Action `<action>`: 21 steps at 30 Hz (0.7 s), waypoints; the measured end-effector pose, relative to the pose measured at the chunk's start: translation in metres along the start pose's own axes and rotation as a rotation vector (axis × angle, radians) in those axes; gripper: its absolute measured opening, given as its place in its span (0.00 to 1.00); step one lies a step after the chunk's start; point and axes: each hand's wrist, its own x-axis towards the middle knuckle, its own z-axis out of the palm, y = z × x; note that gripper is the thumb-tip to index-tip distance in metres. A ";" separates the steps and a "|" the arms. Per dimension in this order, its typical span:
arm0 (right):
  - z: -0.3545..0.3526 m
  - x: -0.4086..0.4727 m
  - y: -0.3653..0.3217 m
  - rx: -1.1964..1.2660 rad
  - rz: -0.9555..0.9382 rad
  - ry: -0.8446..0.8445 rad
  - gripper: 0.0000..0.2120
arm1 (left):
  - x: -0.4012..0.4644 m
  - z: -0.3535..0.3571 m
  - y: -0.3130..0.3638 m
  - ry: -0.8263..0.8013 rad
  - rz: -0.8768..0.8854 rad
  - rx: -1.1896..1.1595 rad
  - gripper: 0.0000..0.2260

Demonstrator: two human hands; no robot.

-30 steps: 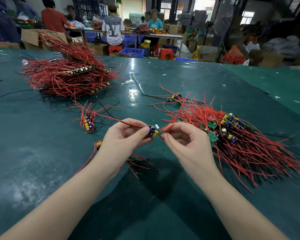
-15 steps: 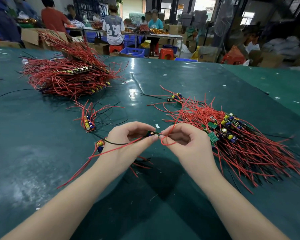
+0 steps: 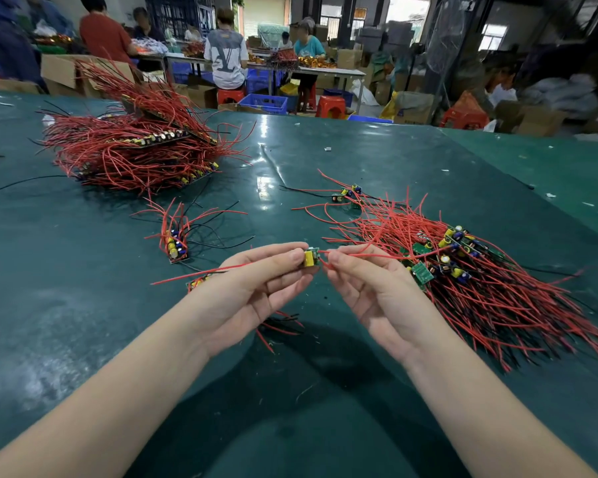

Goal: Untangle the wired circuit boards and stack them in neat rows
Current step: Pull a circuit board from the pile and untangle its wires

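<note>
Your two hands meet above the table [image 3: 66, 270], palms turned up. Your left hand [image 3: 252, 291] pinches one board [image 3: 312, 258] between thumb and fingertips; its other fingers curl loosely below. Your right hand [image 3: 377, 291] pinches a red wire [image 3: 366, 256] just beside the board, thumb against forefinger, and that wire runs off right into the loose pile [image 3: 480, 281].

The board is small and green, with a yellow part facing you. A second red wire [image 3: 201, 273] trails from it to the left, past your left fingers.

You have three heaps of wired boards: the big stack [image 3: 132, 150] far left, a short row [image 3: 176, 244] of a few boards ahead of your left hand, and the tangled loose pile at right, too many to count. One more board [image 3: 197, 281] peeps out beside your left hand, and a couple [image 3: 346, 194] lie at the pile's far end.
</note>
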 end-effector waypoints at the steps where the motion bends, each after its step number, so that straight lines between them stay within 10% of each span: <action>1: -0.001 0.000 0.000 -0.009 0.003 0.000 0.05 | 0.000 0.000 0.000 0.004 0.000 0.005 0.09; 21: -0.004 -0.002 0.006 -0.466 -0.354 0.143 0.09 | 0.003 -0.004 0.002 0.115 0.006 0.062 0.07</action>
